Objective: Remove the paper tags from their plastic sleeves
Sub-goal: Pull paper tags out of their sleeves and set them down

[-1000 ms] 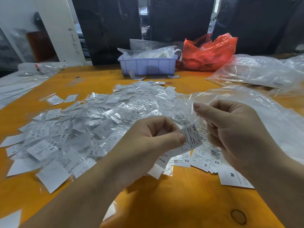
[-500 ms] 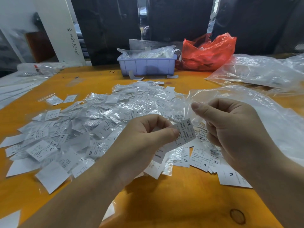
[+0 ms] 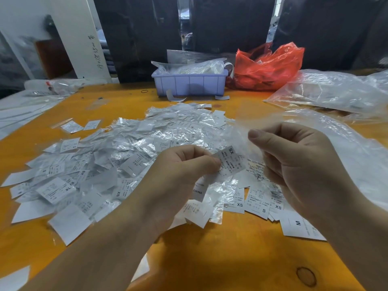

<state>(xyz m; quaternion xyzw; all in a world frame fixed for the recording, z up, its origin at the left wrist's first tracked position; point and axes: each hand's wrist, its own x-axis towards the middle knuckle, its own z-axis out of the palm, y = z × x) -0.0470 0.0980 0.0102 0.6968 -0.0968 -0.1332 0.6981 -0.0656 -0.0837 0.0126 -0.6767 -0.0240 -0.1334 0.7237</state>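
My left hand pinches a small white paper tag printed "XS" between thumb and forefinger, above the orange table. To its right, my right hand pinches a thin clear plastic sleeve that looks empty and blurred. Tag and sleeve are apart. A wide heap of sleeved tags covers the table's left and middle. Bare paper tags marked XS, S and M lie flat below my right hand.
A lilac plastic bin holding clear sleeves stands at the back centre, with a red plastic bag beside it. Large clear plastic bags lie at the right. White sheets cover the far left edge.
The left hand has drawn the XS tag leftward and slightly up, away from the right hand, which keeps hold of the clear sleeve. The tag now stands free of the sleeve.
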